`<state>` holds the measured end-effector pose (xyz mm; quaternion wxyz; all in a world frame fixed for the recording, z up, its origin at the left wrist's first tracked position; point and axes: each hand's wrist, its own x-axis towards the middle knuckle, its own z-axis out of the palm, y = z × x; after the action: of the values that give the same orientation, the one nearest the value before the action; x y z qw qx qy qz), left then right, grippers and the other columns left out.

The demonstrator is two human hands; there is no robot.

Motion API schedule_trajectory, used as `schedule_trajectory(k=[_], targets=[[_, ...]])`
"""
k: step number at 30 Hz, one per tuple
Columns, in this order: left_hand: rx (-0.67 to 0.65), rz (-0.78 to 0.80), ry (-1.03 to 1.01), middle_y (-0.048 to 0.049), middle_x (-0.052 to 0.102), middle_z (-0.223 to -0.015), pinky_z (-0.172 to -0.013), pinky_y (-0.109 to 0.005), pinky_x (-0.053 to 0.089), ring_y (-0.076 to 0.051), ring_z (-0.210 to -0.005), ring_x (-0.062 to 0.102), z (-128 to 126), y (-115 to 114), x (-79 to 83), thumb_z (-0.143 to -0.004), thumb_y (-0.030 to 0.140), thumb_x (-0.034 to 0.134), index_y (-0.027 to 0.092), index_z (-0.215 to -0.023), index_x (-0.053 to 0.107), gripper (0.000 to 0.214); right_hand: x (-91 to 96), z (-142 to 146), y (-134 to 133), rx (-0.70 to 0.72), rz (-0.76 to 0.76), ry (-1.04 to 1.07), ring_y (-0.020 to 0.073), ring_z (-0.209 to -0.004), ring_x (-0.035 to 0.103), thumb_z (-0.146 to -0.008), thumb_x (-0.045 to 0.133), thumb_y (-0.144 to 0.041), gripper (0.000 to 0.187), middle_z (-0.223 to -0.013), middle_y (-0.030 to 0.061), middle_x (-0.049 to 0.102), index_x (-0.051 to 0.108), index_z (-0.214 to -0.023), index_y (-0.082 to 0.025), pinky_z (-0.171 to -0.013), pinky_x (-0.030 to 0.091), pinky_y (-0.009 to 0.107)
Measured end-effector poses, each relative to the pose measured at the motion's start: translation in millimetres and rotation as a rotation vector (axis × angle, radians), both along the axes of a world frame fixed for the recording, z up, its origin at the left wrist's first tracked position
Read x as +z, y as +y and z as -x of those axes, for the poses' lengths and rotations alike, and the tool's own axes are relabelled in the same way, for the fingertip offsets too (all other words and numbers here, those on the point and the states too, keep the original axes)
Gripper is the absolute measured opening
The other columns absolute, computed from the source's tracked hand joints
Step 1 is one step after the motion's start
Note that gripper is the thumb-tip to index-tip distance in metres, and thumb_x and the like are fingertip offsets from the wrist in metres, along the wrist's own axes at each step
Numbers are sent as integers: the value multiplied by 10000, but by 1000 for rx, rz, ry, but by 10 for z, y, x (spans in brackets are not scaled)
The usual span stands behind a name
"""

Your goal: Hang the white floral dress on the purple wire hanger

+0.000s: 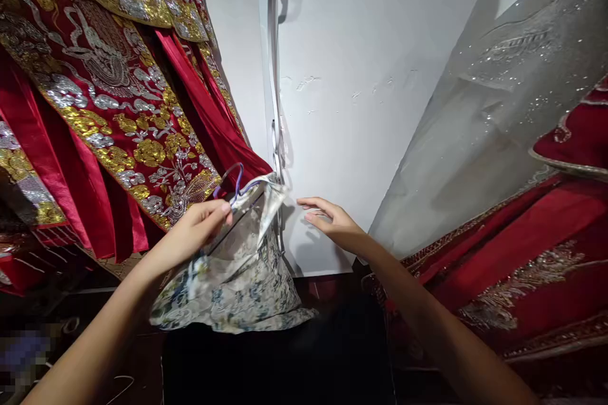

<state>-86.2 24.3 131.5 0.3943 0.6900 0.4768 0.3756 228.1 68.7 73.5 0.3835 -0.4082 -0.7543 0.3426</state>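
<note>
A pale garment with a blue and green floral pattern hangs on a purple hanger in front of me. My left hand is closed, thumb against fingers, at the garment's left shoulder and the hanger's arm. Cloth covers much of the hanger, and its hook points up and left, close to the red robe. On the other side, my right hand is open with its fingers stretched towards the garment's right shoulder. A small gap separates it from the cloth.
Red robes with gold and silver embroidery hang at left. On the right are a sheer sparkling veil and red embroidered cloth. A narrow metal upright stands before the scuffed white wall.
</note>
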Motion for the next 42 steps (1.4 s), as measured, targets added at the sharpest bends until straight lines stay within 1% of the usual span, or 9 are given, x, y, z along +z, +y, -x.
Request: schedule_trajectory(k=[6, 9, 15, 20, 24, 28, 32, 38, 42], targets=[[-46, -239, 511, 19, 509, -690, -596, -213, 375, -123, -646, 464, 291, -269, 297, -975, 431, 450, 183, -732, 535, 358, -307, -8, 244, -67, -181, 12, 285, -1483, 242, -941, 523, -505, 696, -1617, 18, 251, 219, -1556, -390, -1203, 229, 511], [-118, -301, 630, 26, 551, -677, -616, -217, 386, -126, -635, 515, 365, -264, 373, -981, 402, 445, 190, -751, 558, 333, -298, 37, 334, 0, -207, 62, 271, -1479, 259, -925, 542, -537, 687, -1594, 45, 312, 308, -1539, -335, -1211, 220, 467], [171, -615, 601, 20, 657, -722, -629, -225, 406, -124, -621, 585, 89, -107, 195, -967, 359, 498, 193, -854, 641, 247, -357, -111, 161, 289, 458, 215, 262, -844, 715, -904, 469, -670, 601, -927, 115, 752, 753, -993, -148, -788, 566, 379], [277, -970, 341, -50, 715, -960, -780, -282, 500, -181, -872, 663, -171, 55, 101, -913, 221, 577, 193, -953, 670, 105, -240, -423, -5, -53, 414, 606, 210, -715, 717, -782, 760, -467, 352, -834, 59, 764, 746, -975, -172, -631, 554, 270], [105, -1266, 123, -53, 693, -939, -789, -331, 525, -193, -882, 657, -310, -30, -146, -819, 67, 625, 207, -1023, 645, 249, -38, -740, 128, -299, 277, 835, 234, -664, 724, -719, 809, -446, 334, -788, 56, 762, 742, -924, -190, -612, 582, 318], [45, -802, 202, -56, 693, -902, -781, -332, 508, -188, -829, 648, -521, 9, -633, -912, 196, 567, 212, -1003, 646, 122, 200, -746, 344, -275, 178, 858, 262, -763, 739, -720, 799, -472, 351, -819, 67, 761, 728, -908, -184, -677, 603, 352], [129, -291, 109, -74, 696, -993, -714, -290, 504, -208, -873, 662, -731, 294, -1053, -903, 449, 585, 210, -1124, 629, 328, 309, -510, 449, -172, 216, 782, 258, -762, 737, -700, 810, -501, 382, -785, 67, 750, 716, -871, -173, -659, 597, 328], [387, -260, -111, -8, 545, -636, -597, -252, 378, -159, -646, 528, -873, 535, -1304, -919, 486, 527, 158, -707, 588, 395, -10, -544, 359, -248, 332, 809, 275, -779, 732, -712, 775, -564, 415, -730, 68, 728, 688, -838, -179, -643, 588, 344], [265, -190, -200, 31, 432, -601, -585, -239, 325, -128, -608, 435, -928, 415, -1431, -917, 466, 541, 178, -650, 474, 399, -370, -648, 286, -580, 181, 934, 220, -772, 705, -746, 733, -506, 367, -785, 49, 712, 668, -892, -175, -648, 565, 306]])
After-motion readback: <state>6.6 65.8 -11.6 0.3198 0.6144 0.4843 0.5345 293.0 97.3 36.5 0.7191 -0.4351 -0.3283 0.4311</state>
